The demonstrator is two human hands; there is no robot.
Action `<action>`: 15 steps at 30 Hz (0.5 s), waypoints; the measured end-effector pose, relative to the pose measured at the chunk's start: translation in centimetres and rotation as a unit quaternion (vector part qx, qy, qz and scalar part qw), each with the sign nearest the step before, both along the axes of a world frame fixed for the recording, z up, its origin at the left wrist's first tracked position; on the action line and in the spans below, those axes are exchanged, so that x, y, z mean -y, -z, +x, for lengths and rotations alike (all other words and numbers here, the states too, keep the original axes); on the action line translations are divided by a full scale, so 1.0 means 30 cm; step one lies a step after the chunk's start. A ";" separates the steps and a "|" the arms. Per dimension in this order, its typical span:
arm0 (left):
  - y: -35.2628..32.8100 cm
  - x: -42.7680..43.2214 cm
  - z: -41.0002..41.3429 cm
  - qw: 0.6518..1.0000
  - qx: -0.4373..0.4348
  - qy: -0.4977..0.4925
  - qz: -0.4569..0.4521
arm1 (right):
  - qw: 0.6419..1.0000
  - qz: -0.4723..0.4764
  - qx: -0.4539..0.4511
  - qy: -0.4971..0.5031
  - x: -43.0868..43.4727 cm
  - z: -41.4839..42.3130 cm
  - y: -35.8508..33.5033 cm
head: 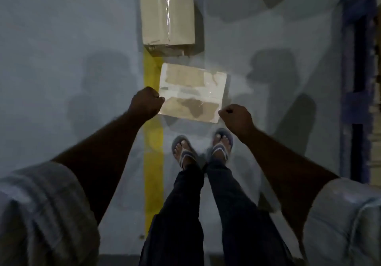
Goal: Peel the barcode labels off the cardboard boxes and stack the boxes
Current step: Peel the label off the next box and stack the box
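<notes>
A small cardboard box (191, 92), its top covered with torn white label remains and clear tape, sits between my hands above the grey floor and casts a shadow below its near edge. My left hand (147, 102) is curled at the box's left edge and grips it there. My right hand (236, 118) is curled at the near right corner and pinches it. A larger taped cardboard box (167, 12) lies on the floor just beyond, at the top of the view. No barcode label is legible on either box.
A yellow floor line (153, 162) runs under the far box and towards me, left of my sandalled feet (203, 148). A dark blue frame with stacked material (358, 80) stands along the right edge. Bare grey floor (61, 59) spreads to the left.
</notes>
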State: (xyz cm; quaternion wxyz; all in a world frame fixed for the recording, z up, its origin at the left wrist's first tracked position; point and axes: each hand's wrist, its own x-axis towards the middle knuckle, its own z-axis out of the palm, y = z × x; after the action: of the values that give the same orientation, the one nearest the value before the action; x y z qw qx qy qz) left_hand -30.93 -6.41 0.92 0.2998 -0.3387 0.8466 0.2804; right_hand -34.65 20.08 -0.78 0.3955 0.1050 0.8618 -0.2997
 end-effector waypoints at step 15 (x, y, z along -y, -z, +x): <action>0.597 0.070 0.022 0.950 -0.039 -0.266 0.158 | 0.988 -0.049 0.064 0.132 0.033 -0.134 0.550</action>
State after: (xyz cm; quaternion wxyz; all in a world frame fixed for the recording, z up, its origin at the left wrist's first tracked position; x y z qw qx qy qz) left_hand -30.26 -8.49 -17.00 0.2310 -0.4888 0.6820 0.4926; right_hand -38.66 19.10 -17.27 0.4120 0.2170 0.7975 -0.3837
